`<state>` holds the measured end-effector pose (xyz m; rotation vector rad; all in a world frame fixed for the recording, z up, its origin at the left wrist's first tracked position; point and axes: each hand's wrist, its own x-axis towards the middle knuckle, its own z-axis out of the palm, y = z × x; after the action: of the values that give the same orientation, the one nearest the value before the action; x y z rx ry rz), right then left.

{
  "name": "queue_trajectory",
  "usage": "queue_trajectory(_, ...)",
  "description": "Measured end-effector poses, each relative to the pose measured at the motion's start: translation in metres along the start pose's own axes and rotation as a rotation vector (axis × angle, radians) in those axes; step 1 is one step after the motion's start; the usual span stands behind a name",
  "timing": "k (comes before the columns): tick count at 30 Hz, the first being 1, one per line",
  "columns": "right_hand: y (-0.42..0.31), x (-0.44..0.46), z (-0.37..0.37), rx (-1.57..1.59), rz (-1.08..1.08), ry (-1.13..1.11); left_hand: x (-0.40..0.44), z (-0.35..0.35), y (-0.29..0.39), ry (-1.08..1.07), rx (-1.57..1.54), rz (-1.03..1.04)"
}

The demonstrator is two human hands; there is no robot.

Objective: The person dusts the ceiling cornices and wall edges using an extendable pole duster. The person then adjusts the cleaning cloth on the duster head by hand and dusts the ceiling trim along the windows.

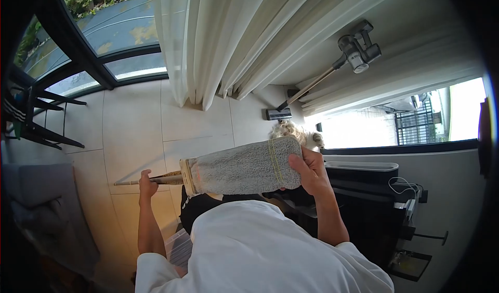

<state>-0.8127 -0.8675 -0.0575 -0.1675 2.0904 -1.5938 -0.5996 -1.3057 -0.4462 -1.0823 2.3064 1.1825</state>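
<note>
A grey fabric mop pad [239, 169] with a yellow-green stitched line is held up in front of my body. My right hand [311, 171] grips its rounded right end, thumb on the fabric. The pad's left end meets a pale frame [187, 177]. My left hand [147, 185] is wrapped round a thin pole [127, 183] that runs left from near that frame. How the pole joins the frame is hard to make out.
A fluffy light dog [289, 130] is just beyond the pad. Past it, a stick vacuum [312, 85] leans by the curtains [249, 33]. A black chair [47, 121] and grey sofa [78, 210] stand left. Right is a black cabinet [358, 199].
</note>
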Motion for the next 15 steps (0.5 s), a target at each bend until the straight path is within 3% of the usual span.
queue_trajectory(2, -0.003, -0.004, 0.006, 0.102, 0.028, 0.032, -0.044, -0.05, 0.063, 0.236, -0.286, 0.088)
queue_trajectory(4, -0.002, -0.006, 0.007, 0.119, 0.081, 0.012, -0.118, -0.072, 0.189, 0.462, -0.238, 0.472)
queue_trajectory(5, -0.005, -0.005, 0.01, 0.152, 0.07, 0.014, -0.158, -0.072, 0.262, 0.373, -0.408, 0.56)
queue_trajectory(8, -0.005, -0.002, 0.009, 0.099, -0.015, 0.024, -0.215, -0.018, 0.383, 0.161, -0.469, 0.972)
queue_trajectory(10, 0.003, -0.003, 0.006, -0.219, -0.217, 0.003, -0.231, 0.02, 0.436, 0.144, -0.281, 1.055)
queue_trajectory(11, 0.001, -0.006, 0.006, -0.218, -0.222, -0.003, -0.228, 0.022, 0.434, 0.152, -0.279, 1.053)
queue_trajectory(13, -0.009, -0.007, 0.013, -0.077, -0.109, -0.004, -0.207, 0.024, 0.422, 0.278, -0.061, 0.92)
queue_trajectory(14, -0.01, -0.008, 0.017, 0.003, -0.045, 0.002, -0.194, 0.024, 0.408, 0.271, -0.057, 0.726)
queue_trajectory(15, -0.009, -0.008, 0.019, -0.016, -0.046, -0.008, -0.193, 0.032, 0.401, 0.323, -0.031, 0.669)
